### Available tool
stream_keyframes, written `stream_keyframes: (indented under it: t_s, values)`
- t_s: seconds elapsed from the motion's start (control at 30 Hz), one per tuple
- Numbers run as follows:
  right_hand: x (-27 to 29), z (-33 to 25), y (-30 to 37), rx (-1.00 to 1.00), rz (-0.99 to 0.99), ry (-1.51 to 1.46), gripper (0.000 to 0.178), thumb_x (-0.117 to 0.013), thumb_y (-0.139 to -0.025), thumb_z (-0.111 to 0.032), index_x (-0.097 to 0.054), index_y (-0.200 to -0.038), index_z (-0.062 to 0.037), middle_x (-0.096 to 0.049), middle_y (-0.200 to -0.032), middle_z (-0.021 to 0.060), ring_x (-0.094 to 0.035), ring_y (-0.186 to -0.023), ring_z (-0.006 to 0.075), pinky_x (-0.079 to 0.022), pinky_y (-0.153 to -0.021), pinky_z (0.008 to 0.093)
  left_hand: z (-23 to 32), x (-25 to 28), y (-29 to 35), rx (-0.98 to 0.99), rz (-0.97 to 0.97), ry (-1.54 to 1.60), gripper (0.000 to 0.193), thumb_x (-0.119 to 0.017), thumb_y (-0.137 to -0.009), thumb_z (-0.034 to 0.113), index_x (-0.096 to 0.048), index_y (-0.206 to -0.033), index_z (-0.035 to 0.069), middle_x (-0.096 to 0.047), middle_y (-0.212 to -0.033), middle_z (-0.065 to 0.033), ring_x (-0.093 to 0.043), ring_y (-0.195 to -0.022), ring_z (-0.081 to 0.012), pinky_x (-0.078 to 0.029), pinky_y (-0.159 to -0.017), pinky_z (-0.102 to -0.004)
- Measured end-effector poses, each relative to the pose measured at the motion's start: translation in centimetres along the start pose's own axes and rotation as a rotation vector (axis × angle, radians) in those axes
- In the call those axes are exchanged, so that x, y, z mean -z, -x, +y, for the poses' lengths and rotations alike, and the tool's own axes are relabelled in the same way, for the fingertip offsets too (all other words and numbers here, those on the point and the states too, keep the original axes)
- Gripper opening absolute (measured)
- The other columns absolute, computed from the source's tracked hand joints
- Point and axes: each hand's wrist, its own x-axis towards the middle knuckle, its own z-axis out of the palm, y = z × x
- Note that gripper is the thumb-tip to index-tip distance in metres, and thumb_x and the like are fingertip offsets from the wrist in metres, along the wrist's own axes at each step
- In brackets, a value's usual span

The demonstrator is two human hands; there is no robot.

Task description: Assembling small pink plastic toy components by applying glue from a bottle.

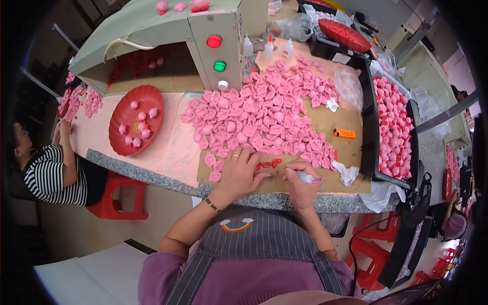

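My right hand (303,188) is closed around a small whitish squeeze bottle (306,177) with a purple tip, held just above the brown board (325,185). My left hand (236,173) lies at the near edge of a heap of hollow pink pieces (259,112), with its fingers apart and the fingertips at the closest pieces. Whether it touches one firmly cannot be made out. Between my hands, several small red pieces (268,164) lie in a short row on the board.
A red dish (117,109) with several pink figures stands left, before a grey machine (216,66). Right are an orange lighter (344,133), crumpled white tissue (346,173) and a black crate (370,127) of pink-red figures. Squeeze bottles (268,50) stand behind. A person (53,168) works far left.
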Motion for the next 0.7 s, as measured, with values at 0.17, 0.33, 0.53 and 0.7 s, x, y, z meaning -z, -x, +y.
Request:
stream_keyframes:
  t_s: [0.17,0.33,0.53,0.7]
  values:
    - [0.8,-5.8,-0.8,0.439,-0.102,0.036,0.014,-0.058,-0.076,0.001,-0.058,-0.090,0.0000,-0.054,-0.083,0.0116,-0.051,-0.060,0.0151,-0.043,-0.053,0.0247,0.4,5.2,-0.5,-0.104,0.125,0.197,0.046,-0.070,-0.069,0.028,-0.054,-0.104,0.003,-0.051,-0.100,-0.0121,-0.050,-0.093,-0.0297,-0.042,-0.077,-0.0397]
    - [-0.8,-13.2,-0.8,1.109,-0.282,-0.433,0.028,-0.066,-0.071,0.003,-0.057,-0.097,-0.0040,-0.059,-0.083,0.0148,-0.053,-0.045,0.0174,-0.041,-0.038,0.0264,6.6,12.0,-1.6,-0.599,0.893,0.675,0.039,-0.050,-0.088,0.045,-0.052,-0.118,0.020,-0.052,-0.108,-0.0036,-0.047,-0.100,-0.0271,-0.038,-0.084,-0.0390]
    - [-4.1,-16.3,-0.4,1.152,-0.372,-0.784,0.025,-0.071,-0.066,0.000,-0.065,-0.090,-0.0045,-0.062,-0.103,-0.0029,-0.046,-0.036,0.0070,-0.037,-0.031,0.0211,6.7,12.9,-1.5,-0.773,0.883,0.690,0.038,-0.054,-0.086,0.037,-0.052,-0.119,0.020,-0.041,-0.121,-0.0037,-0.042,-0.107,-0.0265,-0.036,-0.085,-0.0385]
    - [-5.1,-16.7,-1.2,1.083,-0.518,-0.938,0.022,-0.069,-0.068,0.003,-0.065,-0.089,-0.0003,-0.065,-0.096,-0.0024,-0.047,-0.037,0.0067,-0.036,-0.029,0.0196,6.5,13.8,-1.0,-0.892,0.841,0.730,0.039,-0.058,-0.084,0.030,-0.053,-0.121,0.019,-0.030,-0.134,-0.0037,-0.036,-0.114,-0.0258,-0.033,-0.086,-0.0380]
